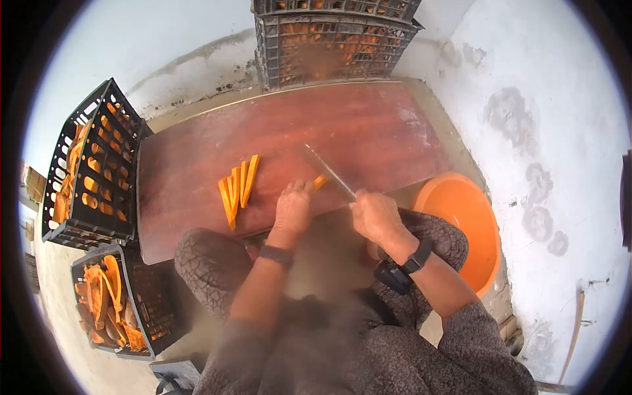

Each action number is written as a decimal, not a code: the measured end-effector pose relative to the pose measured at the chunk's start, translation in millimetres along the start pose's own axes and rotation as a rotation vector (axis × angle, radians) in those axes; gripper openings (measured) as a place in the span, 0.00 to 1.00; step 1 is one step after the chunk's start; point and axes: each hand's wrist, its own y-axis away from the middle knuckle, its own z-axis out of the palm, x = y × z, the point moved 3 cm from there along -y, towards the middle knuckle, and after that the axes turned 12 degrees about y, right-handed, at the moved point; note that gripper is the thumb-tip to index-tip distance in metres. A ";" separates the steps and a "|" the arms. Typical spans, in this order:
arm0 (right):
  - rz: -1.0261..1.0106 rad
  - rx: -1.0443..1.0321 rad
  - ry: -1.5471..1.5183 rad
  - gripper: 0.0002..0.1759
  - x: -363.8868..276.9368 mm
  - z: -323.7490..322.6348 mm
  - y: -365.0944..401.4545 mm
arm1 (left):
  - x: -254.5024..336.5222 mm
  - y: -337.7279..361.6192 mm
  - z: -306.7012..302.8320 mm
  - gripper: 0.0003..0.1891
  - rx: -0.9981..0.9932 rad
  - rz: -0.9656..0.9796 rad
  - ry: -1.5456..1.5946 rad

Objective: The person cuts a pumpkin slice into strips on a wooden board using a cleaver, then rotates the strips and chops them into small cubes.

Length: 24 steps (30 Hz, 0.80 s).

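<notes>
My right hand (pixel 376 216) is closed around the handle of a knife (pixel 329 170), whose thin blade slants up and left over the reddish-brown board (pixel 368 125). My left hand (pixel 293 205) rests near the board's front edge, its fingers bunched on a small orange vegetable piece (pixel 320 182). The tip of that piece sticks out beside the blade; the rest is hidden under my fingers. To the left of this hand, several orange vegetable strips (pixel 238 185) lie on the board, roughly side by side in a fan.
An orange basin (pixel 485 227) stands at the right, by my knee. Black crates with orange pieces are at the left: one upright crate (pixel 99 227) and one lower crate (pixel 141 309). More stacked crates (pixel 263 52) stand behind the board. A white wall (pixel 559 131) bounds the right side.
</notes>
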 end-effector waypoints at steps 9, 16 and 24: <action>-0.017 -0.032 -0.026 0.08 2.2 -0.5 0.4 | 2.5 -4.3 -1.5 0.10 -0.006 -0.002 0.034; -0.019 -0.047 -0.026 0.07 0.2 -2.2 3.4 | 2.9 -5.1 2.0 0.17 -0.068 -0.035 0.006; -0.040 -0.111 0.069 0.08 -8.2 2.2 6.3 | 3.5 -4.3 3.2 0.16 -0.052 -0.045 0.019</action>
